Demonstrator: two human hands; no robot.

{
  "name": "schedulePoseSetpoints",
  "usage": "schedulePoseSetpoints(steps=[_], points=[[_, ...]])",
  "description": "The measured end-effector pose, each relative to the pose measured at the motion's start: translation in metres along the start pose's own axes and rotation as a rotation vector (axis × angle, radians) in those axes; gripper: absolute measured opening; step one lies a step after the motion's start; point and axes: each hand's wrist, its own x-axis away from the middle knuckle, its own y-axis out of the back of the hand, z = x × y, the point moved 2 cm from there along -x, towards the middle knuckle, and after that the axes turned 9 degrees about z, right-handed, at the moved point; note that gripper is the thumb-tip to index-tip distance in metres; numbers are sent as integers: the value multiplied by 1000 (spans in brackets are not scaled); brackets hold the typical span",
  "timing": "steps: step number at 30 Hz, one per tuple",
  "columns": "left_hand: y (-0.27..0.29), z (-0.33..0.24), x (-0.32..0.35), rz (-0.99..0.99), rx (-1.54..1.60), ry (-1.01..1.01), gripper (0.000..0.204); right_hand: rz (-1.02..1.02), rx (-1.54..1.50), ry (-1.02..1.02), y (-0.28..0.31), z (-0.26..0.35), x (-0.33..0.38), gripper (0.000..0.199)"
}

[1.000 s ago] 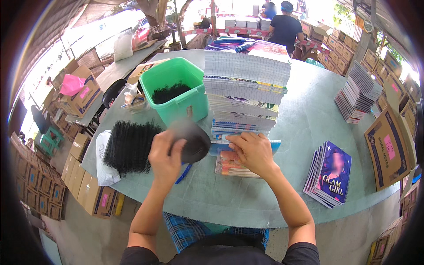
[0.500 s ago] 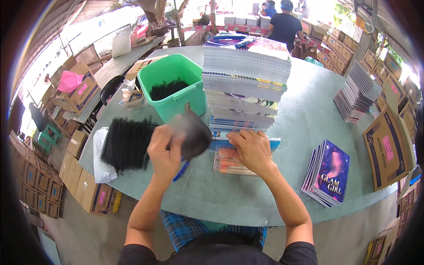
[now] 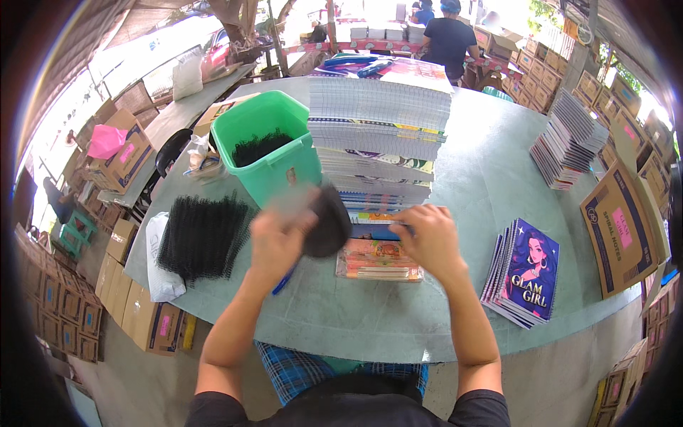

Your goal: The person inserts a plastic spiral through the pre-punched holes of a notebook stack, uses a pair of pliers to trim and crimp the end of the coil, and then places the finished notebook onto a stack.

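Observation:
My left hand (image 3: 274,238) grips a dark object (image 3: 329,228), blurred by motion, just above the table; I cannot tell what it is. My right hand (image 3: 430,238) lies on the far edge of a colourful notebook (image 3: 373,260) that rests flat in front of me, its fingers curled over that edge. The dark object hangs over the notebook's left end. Directly behind stands a tall stack of spiral notebooks (image 3: 377,135).
A green bin (image 3: 277,167) with black coils stands left of the stack. A pile of black binding coils (image 3: 203,238) lies at the left, a blue pen (image 3: 283,281) near it. Purple-cover notebooks (image 3: 523,274), a cardboard box (image 3: 622,228) and another stack (image 3: 569,142) sit right. A person (image 3: 448,39) stands far back.
My left hand has swung the dark object, which now looks rounded instead of flat, and shifted it slightly toward the notebook. My right hand has stayed on the notebook.

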Motion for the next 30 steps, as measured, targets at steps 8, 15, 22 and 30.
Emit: schedulePoseSetpoints(steps=[8,15,22,30], points=[[-2,-6,-18,-210,364,130,32,-93,-1127,-351,-21,-60,35,17],[-30,-5,-16,251,125,25,30,-231,-1322,-388,-31,-50,34,14],[-54,2,1,522,72,-26,23,-241,-1295,-386,-31,-43,32,17],[-41,-11,-19,220,252,139,32,-239,-1261,-373,-32,-50,34,16]])
